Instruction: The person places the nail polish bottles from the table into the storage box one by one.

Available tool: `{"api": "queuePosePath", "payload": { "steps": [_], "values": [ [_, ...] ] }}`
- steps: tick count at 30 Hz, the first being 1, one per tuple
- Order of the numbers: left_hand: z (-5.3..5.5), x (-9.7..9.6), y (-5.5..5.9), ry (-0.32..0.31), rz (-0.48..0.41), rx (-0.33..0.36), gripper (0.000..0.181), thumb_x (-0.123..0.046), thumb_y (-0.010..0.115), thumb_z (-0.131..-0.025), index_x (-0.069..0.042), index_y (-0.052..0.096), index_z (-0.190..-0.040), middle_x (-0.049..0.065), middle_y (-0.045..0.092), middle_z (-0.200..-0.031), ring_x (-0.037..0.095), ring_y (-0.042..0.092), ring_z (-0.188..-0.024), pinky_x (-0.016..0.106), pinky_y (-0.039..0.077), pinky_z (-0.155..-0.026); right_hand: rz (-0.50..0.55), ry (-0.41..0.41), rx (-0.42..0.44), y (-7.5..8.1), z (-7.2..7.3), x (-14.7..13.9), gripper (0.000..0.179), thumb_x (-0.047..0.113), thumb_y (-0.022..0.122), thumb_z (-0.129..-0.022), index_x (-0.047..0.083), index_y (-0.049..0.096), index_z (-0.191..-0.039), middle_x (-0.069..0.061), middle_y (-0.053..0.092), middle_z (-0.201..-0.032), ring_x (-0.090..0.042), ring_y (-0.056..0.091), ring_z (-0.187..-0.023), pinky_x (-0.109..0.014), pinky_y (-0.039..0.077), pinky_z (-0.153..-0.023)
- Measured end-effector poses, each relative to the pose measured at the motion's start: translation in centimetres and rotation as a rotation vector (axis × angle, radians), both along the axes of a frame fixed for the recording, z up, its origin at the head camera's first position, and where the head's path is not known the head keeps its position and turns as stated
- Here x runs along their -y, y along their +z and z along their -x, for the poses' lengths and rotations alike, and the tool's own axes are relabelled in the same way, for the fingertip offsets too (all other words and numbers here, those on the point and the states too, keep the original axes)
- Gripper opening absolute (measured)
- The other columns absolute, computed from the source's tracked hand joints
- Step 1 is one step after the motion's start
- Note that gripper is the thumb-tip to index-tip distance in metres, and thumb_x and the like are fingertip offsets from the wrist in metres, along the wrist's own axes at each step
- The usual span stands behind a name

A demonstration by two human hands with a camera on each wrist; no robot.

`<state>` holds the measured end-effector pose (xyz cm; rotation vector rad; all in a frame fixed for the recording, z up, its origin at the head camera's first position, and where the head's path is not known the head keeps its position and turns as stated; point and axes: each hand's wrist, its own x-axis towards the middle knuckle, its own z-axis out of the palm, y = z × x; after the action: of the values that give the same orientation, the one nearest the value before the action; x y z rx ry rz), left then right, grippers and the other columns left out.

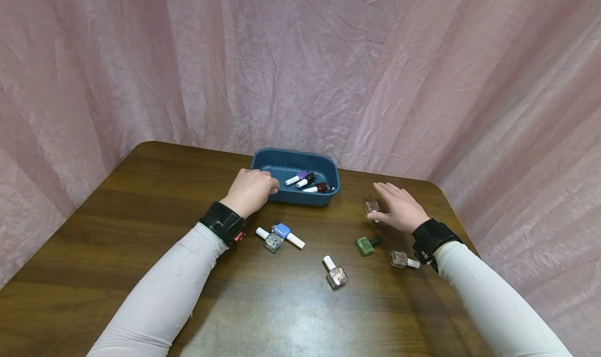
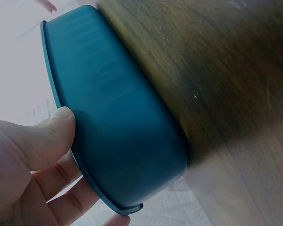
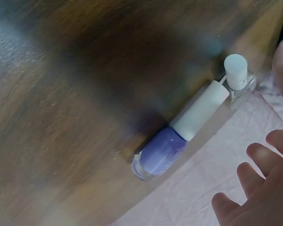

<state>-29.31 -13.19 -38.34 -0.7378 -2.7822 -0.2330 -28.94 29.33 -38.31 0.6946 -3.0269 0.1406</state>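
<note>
My left hand [image 1: 251,189] grips the near left rim of a blue plastic bin [image 1: 300,197], thumb outside and fingers across the rim in the left wrist view. Inside lie nail polish bottles: a purple one [image 1: 302,175], a black one [image 1: 310,177] and a dark red one [image 1: 322,187]. My right hand [image 1: 400,209], fingers spread and holding nothing, hovers beside a brown glitter nail polish [image 1: 371,206], partly covering it. In the right wrist view, a violet-blue nail polish [image 3: 162,149] with a white cap lies by a clear one [image 3: 244,94].
On the table [image 1: 141,216] lie a silver glitter polish [image 1: 274,242] touching a blue one [image 1: 281,230], a pinkish glitter one [image 1: 337,277], a green one [image 1: 364,246] and another brown glitter one [image 1: 398,259]. A pink curtain [image 1: 300,70] hangs behind the table's far edge.
</note>
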Motion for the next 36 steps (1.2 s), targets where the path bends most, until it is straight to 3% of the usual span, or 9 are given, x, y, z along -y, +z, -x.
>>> {"api": "queuePosePath", "payload": {
  "steps": [13,19,36],
  "values": [
    [0.1,0.0,0.0,-0.002,0.001,-0.003,0.012,-0.017,0.076,-0.106,-0.019,0.088,-0.106,0.002,0.081,-0.098,0.028,0.074,-0.095,0.059,0.055,-0.092,0.006,0.035,0.093,-0.4,-0.8,-0.1,0.095,0.040,0.084,-0.098,-0.007,0.038,-0.166,-0.033,0.041,-0.168,-0.054,0.035,-0.156,-0.074,0.025,-0.124],
    [0.0,0.0,0.0,0.000,0.000,0.000,0.012,-0.017,0.076,-0.106,-0.019,0.088,-0.106,0.002,0.081,-0.098,0.028,0.074,-0.095,0.058,0.055,-0.091,-0.003,0.067,0.097,-0.8,-0.8,-0.2,0.091,0.035,0.084,-0.099,-0.008,0.039,-0.165,-0.035,0.044,-0.165,-0.055,0.038,-0.154,-0.073,0.028,-0.123],
    [-0.1,0.0,0.1,-0.009,-0.004,-0.015,0.011,-0.018,0.077,-0.105,-0.019,0.088,-0.104,0.002,0.081,-0.097,0.028,0.075,-0.094,0.058,0.055,-0.089,-0.025,0.051,0.083,-1.1,-0.6,-0.6,0.081,0.030,0.086,-0.098,-0.008,0.050,-0.159,-0.035,0.050,-0.160,-0.056,0.041,-0.152,-0.067,0.036,-0.121]
  ]
}}
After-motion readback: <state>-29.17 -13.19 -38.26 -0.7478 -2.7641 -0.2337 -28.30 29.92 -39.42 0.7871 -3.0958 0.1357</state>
